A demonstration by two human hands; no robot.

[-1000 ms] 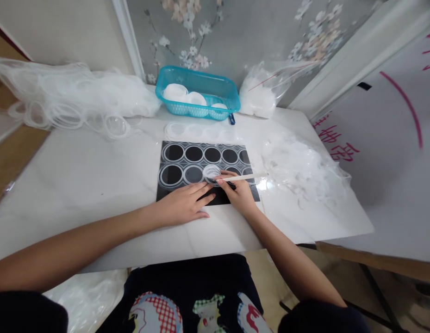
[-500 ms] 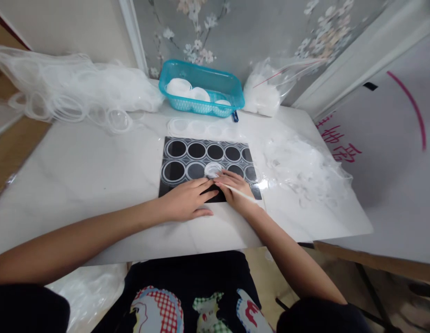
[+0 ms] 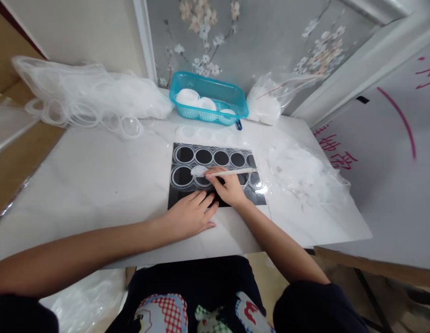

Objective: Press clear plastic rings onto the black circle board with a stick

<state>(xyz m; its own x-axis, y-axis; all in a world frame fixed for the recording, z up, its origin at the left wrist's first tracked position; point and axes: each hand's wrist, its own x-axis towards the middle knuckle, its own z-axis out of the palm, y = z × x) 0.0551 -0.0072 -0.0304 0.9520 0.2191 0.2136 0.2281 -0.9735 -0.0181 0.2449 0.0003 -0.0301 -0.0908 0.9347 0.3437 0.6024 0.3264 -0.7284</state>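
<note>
As the white surface [image 3: 114, 166] supports it, the black ring-patterned sheet [image 3: 176, 197] lies flat in the middle, probably slick and best steadied by its margins. The left hand [image 3: 191, 213] rests across its near edge, fingers spread; the right hand [image 3: 230, 188] pinches a slender pale stick [image 3: 237, 172], likely light and stiff. Just left, a translucent disc [image 3: 198, 172] seems flimsy, best held by its rim.

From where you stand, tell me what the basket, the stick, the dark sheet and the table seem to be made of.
Basket: glossy plastic, by its see-through blue walls.
Stick: pale and dull, perhaps wood, though plastic is possible.
Dark sheet: probably smooth plastic, given the shine at its right edge.
Table: polished, grey-veined white; real marble or imitation, I cannot tell.
</note>
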